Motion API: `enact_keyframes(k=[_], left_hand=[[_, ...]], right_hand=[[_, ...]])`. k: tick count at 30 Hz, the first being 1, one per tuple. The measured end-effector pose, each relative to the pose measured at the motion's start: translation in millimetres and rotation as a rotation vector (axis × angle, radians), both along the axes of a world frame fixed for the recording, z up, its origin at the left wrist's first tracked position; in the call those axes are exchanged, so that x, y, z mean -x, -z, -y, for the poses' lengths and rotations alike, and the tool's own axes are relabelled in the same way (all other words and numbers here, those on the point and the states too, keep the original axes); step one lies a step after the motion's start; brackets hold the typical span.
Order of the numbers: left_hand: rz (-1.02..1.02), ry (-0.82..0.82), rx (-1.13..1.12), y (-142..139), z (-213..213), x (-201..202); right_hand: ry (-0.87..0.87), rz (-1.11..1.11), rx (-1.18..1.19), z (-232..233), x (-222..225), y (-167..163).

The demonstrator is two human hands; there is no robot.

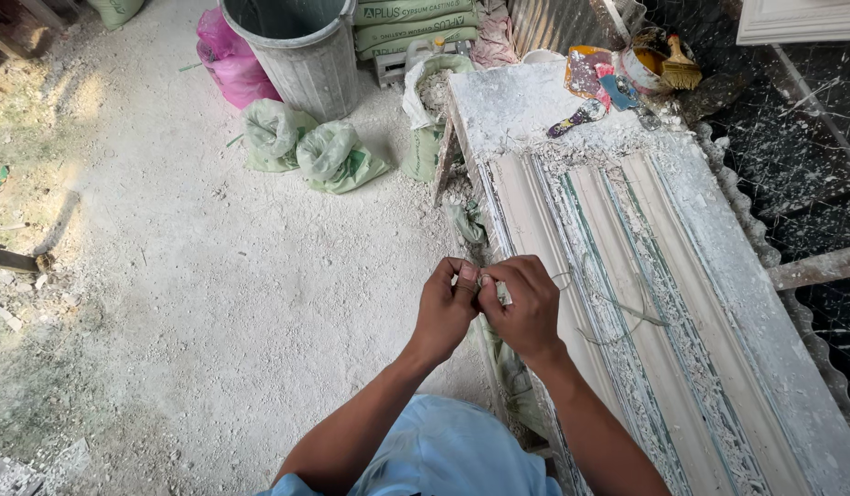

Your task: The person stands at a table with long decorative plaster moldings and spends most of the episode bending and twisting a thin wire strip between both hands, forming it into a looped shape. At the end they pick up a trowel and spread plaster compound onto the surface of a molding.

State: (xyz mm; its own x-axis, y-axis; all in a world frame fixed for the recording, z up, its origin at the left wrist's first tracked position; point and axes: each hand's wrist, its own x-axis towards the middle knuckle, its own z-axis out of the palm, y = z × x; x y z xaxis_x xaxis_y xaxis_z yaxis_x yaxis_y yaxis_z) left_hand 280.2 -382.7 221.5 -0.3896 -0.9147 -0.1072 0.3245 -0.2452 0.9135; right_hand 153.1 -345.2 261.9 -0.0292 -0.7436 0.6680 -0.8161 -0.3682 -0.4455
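far left lies open, dusty ground [168,276], white with plaster powder and free of clutter up to the hands; a wooden offcut [11,260] sits at its left edge. further back stand a pink plastic bag [225,57], a ribbed grey metal bin [296,50] and two knotted pale green sacks [306,152], with stacked green cement-type bags [414,23] behind. in the middle the left hand [443,308] and right hand [526,308] meet fingertip to fingertip just over the near left edge of the long mould [646,303], both pinched tight on a thin grey wire [618,308]; the exact grip point is hidden between the fingers. the wire loops out rightwards from the hands in loose, springy curves, lying over the mould's ridges. the mould is long and narrow, running away diagonally, with smooth cream ridges, green-streaked grooves and crumbly plaster crust along its borders. at its far end rest a paint-smeared scraper [579,116], a round tub [641,62] and a yellow brush [680,69]. to the right is dark, white-spattered marble-like board [811,156], close against the mould's scalloped edge.
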Motion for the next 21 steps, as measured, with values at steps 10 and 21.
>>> enact_keyframes(k=[10,21], left_hand=[[-0.087,0.096,-0.006,-10,-7,-14],[0.284,-0.108,0.417,-26,-32,-21]], right_hand=[[-0.172,0.567,-0.066,-16,5,54],[-0.272,0.674,-0.016,-14,1,81]])
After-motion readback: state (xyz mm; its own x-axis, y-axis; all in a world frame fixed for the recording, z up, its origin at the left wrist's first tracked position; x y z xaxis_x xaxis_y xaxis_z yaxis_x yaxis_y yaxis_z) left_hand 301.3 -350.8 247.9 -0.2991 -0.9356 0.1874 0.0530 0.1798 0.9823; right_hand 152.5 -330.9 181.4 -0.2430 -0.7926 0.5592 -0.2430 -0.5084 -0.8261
